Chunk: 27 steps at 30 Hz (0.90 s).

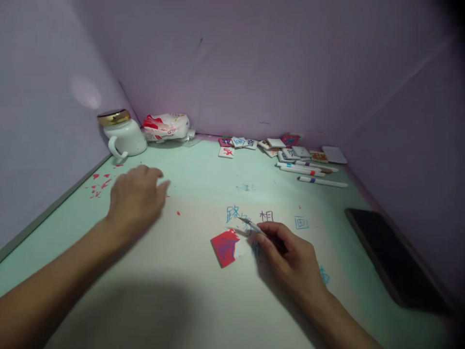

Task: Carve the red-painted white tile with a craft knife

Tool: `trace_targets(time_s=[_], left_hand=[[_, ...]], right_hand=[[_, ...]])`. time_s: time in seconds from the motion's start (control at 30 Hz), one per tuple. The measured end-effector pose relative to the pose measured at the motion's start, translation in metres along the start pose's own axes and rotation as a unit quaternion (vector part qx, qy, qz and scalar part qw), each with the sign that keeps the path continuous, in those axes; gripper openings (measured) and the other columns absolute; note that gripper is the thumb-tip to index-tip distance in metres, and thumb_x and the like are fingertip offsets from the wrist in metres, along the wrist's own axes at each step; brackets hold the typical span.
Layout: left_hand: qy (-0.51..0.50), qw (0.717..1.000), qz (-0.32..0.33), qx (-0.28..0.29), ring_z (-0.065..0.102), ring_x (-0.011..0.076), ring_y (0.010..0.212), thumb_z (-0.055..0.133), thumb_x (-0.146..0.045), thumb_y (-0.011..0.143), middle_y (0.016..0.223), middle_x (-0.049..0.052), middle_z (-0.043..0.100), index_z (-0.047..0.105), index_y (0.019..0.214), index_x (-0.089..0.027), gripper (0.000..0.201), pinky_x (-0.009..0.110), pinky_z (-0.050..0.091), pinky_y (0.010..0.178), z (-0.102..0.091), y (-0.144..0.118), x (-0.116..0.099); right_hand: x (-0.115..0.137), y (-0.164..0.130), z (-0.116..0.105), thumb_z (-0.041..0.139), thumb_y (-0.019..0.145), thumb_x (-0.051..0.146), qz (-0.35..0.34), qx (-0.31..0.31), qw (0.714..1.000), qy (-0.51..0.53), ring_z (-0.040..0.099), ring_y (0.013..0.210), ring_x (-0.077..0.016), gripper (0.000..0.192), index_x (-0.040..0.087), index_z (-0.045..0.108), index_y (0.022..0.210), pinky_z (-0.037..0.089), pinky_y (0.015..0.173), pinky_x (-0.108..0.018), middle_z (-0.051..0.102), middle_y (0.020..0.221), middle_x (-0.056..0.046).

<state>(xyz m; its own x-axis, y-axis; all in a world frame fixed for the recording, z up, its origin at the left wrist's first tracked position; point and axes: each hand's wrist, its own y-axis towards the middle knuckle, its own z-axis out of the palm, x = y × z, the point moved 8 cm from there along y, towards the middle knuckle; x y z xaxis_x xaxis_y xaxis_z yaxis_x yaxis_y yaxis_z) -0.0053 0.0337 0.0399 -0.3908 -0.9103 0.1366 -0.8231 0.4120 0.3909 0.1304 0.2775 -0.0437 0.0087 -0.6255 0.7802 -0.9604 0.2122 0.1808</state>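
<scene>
My right hand (288, 254) is closed around a slim craft knife (250, 224), its pointed metal tip aimed up and left. Just below the blade lies a small square red tile (224, 248) with purple marks; a ragged patch at its right side is white. No finger touches the tile. Off to the left, my left hand (136, 198) hovers over the table, thumb and index finger apart and nothing visible between them. Red scraps (100, 184) are scattered beside that hand, with one bit (178, 213) lying to its right.
Blue and purple characters are written on the pale green tabletop (196, 179). A white lidded mug (127, 138) and a tissue pack (167, 127) stand at the back left. Small tiles (290, 154) and several markers (321, 182) lie at the back right. A dark phone (392, 257) lies right.
</scene>
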Motion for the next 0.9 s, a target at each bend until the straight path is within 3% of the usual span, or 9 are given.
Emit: trace_targets(time_s=[0.13, 0.23, 0.43, 0.7, 0.9], left_hand=[[-0.198, 0.967, 0.155, 0.043, 0.062, 0.026, 0.075, 0.051, -0.033, 0.088, 0.085, 0.009, 0.064, 0.063, 0.091, -0.016, 0.021, 0.039, 0.05, 0.063, -0.018, -0.052, -0.081], [-0.242, 0.959, 0.139, 0.054, 0.059, 0.0278, 0.074, 0.059, -0.027, 0.08, 0.085, 0.011, 0.061, 0.061, 0.093, -0.015, 0.018, 0.044, 0.052, 0.06, -0.017, -0.077, -0.112], [-0.299, 0.946, 0.116, 0.047, 0.056, 0.0271, 0.078, 0.059, -0.019, 0.079, 0.092, 0.011, 0.059, 0.056, 0.103, -0.016, 0.024, 0.046, 0.052, 0.063, -0.001, -0.082, -0.114], [-0.37, 0.921, 0.109, 0.06, 0.052, 0.0253, 0.077, 0.058, -0.011, 0.073, 0.093, 0.007, 0.057, 0.056, 0.102, -0.02, 0.03, 0.046, 0.049, 0.065, -0.001, -0.086, -0.116], [-0.374, 0.919, 0.105, 0.069, 0.053, 0.0245, 0.079, 0.063, -0.007, 0.066, 0.093, 0.005, 0.057, 0.054, 0.102, -0.021, 0.04, 0.044, 0.048, 0.067, 0.001, -0.086, -0.119]], right_hand=[[0.011, -0.003, -0.001, 0.052, 0.091, 0.035, -0.059, -0.025, 0.992, -0.109, 0.067, 0.069, -0.0167, 0.02, 0.023, 0.067, 0.095, 0.046, 0.057, -0.026, 0.073, 0.082, -0.001], [0.022, -0.007, -0.003, 0.048, 0.093, 0.032, -0.111, -0.042, 0.979, -0.163, 0.068, 0.073, -0.0174, 0.022, 0.021, 0.067, 0.097, 0.046, 0.06, -0.027, 0.072, 0.083, -0.002], [0.025, -0.008, -0.003, 0.042, 0.094, 0.032, -0.099, -0.035, 0.972, -0.213, 0.065, 0.066, -0.0178, 0.027, 0.024, 0.067, 0.087, 0.041, 0.052, -0.027, 0.069, 0.076, -0.002], [0.019, -0.01, -0.002, 0.047, 0.093, 0.041, -0.069, -0.004, 0.975, -0.213, 0.062, 0.055, -0.0161, 0.031, 0.026, 0.07, 0.079, 0.037, 0.049, -0.027, 0.066, 0.067, 0.001], [0.015, -0.01, -0.004, 0.049, 0.091, 0.044, -0.035, -0.014, 0.985, -0.166, 0.061, 0.053, -0.0133, 0.028, 0.025, 0.065, 0.077, 0.039, 0.049, -0.025, 0.067, 0.071, 0.003]])
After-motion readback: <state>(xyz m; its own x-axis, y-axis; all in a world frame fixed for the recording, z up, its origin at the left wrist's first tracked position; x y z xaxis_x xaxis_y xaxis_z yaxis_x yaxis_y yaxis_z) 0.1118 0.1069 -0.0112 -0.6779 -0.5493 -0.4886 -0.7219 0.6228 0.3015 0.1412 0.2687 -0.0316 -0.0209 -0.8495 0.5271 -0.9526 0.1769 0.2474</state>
